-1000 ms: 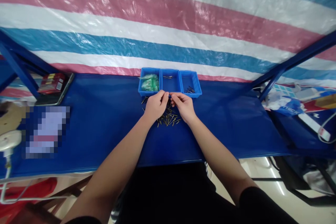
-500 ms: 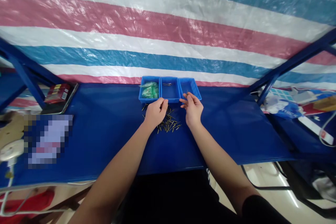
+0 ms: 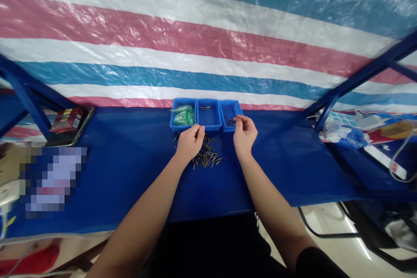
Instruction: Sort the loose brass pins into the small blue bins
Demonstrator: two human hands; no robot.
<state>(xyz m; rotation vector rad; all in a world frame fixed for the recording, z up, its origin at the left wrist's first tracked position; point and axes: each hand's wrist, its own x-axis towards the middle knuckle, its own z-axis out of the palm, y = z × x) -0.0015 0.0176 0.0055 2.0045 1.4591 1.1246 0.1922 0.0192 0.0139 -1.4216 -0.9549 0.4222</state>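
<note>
Over the near rim of the middle blue bin (image 3: 209, 127), my left hand (image 3: 190, 142) is closed, thumb against the curled fingers. Whatever it holds, if anything, is hidden. My right hand (image 3: 245, 135) is at the near right corner of the right blue bin (image 3: 230, 106), fingers curled in a pinch. Small dark thin pieces (image 3: 231, 122) show by its fingertips, inside that bin; I cannot make out whether the fingers hold one. On the table between my hands lies a loose pile of thin brass-and-dark pins (image 3: 207, 156), partly covered by my left hand.
The left blue bin (image 3: 171, 122) holds green plastic packets (image 3: 184, 115). A few thin pins (image 3: 205, 107) lie in the middle bin. A red box (image 3: 67, 120) rests on a dark tray at the left. Blue frame bars (image 3: 355, 80) and a striped sheet (image 3: 195, 39) stand behind the table (image 3: 130, 156).
My right hand has shifted right and its spread fingers have curled in. Dark pieces now show in the right bin. My left hand stays closed in nearly the same place; the view has shifted slightly.
</note>
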